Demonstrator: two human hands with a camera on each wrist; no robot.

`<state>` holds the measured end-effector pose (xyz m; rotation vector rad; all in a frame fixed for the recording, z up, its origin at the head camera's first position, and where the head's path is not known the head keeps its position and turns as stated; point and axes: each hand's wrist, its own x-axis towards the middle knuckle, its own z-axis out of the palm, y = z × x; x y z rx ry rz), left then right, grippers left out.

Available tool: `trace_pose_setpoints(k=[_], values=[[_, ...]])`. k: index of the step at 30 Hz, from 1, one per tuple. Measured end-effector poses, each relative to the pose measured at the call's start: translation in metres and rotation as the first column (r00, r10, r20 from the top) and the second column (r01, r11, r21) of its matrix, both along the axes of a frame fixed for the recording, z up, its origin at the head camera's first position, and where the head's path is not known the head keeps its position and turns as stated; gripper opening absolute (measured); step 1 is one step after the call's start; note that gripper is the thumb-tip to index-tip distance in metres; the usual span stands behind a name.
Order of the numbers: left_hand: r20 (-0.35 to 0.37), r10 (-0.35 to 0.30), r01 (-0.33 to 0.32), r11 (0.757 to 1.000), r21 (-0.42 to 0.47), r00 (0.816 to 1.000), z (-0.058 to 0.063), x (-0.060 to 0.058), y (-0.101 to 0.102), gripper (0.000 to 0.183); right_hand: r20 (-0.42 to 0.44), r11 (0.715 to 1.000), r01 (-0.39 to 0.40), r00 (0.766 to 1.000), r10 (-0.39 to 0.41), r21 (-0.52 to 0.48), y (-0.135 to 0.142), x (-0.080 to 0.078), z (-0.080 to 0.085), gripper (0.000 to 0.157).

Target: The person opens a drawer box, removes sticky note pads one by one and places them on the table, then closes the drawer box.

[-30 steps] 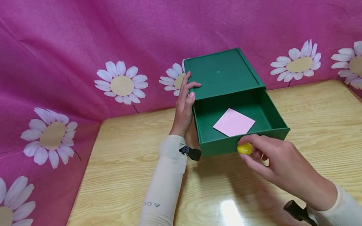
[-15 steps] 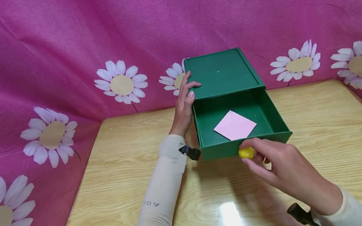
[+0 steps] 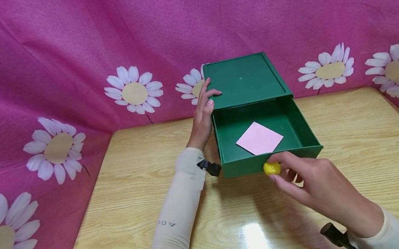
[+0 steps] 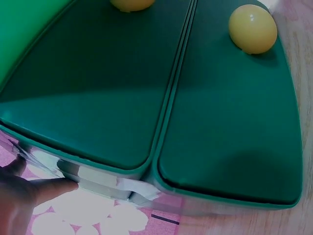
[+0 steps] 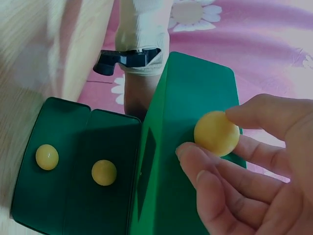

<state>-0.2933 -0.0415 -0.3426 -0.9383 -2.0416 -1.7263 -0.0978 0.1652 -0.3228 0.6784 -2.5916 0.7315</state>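
Observation:
A green drawer cabinet [image 3: 241, 79] stands on the table, its top drawer [image 3: 240, 167] pulled out toward me. A square pink paper [image 3: 259, 138] lies inside, turned like a diamond. My right hand [image 3: 320, 184] has its thumb and fingers curled round the top drawer's yellow knob [image 3: 272, 168]. The right wrist view shows that knob [image 5: 217, 133] between the fingertips. My left hand [image 3: 202, 119] rests against the cabinet's left side, its fairly straight fingers reaching over the top edge. Fingers [image 4: 54, 188] of that hand touch the cabinet wall in the left wrist view.
Two lower drawers with yellow knobs are closed; a knob [image 4: 253, 29] shows in the left wrist view, and another knob [image 5: 104, 173] in the right wrist view. A pink cloth [image 3: 184, 23] with white daisies hangs behind the wooden table [image 3: 147, 192].
The top drawer has slid slightly further out toward me, mostly in the first half second. My right hand has moved a little nearer and rightward. My left hand has stayed still.

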Motion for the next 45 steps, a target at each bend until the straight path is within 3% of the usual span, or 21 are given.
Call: trace_pose_setpoints(k=[6,13,18,24,32,39,45], values=[[0.001,-0.002,0.002,1.0,0.011,1.0,-0.001,-0.001,0.001,0.043,-0.1,1.0,-0.003,0.995,0.005,0.025,0.009,0.001,0.008,0.031],[-0.006,-0.007,0.007,0.999,0.032,1.0,0.001,-0.001,0.002,0.041,-0.266,0.999,-0.035,0.963,0.042,0.032,0.022,-0.004,0.034,0.033],[-0.008,-0.016,0.017,0.999,0.047,1.0,0.001,-0.002,0.003,0.041,-0.3,0.997,-0.052,0.952,0.064,0.048,0.029,-0.012,0.05,0.037],[0.001,-0.017,0.017,0.998,0.066,1.0,0.002,0.0,0.004,0.039,-0.219,0.993,-0.081,0.971,0.098,0.087,0.036,-0.033,0.061,0.034],[0.0,-0.014,0.014,0.997,0.07,1.0,0.001,-0.001,0.003,0.039,-0.012,0.982,-0.103,0.994,0.107,0.158,0.031,-0.062,0.061,0.029],[-0.002,-0.007,0.007,0.998,0.069,1.0,-0.001,-0.001,0.003,0.039,0.162,0.967,-0.15,0.98,0.118,0.206,0.024,-0.081,0.056,0.029],[-0.005,-0.005,0.006,0.997,0.078,1.0,-0.003,0.0,0.003,0.039,0.238,0.953,-0.196,0.961,0.14,0.229,0.019,-0.095,0.045,0.032]])
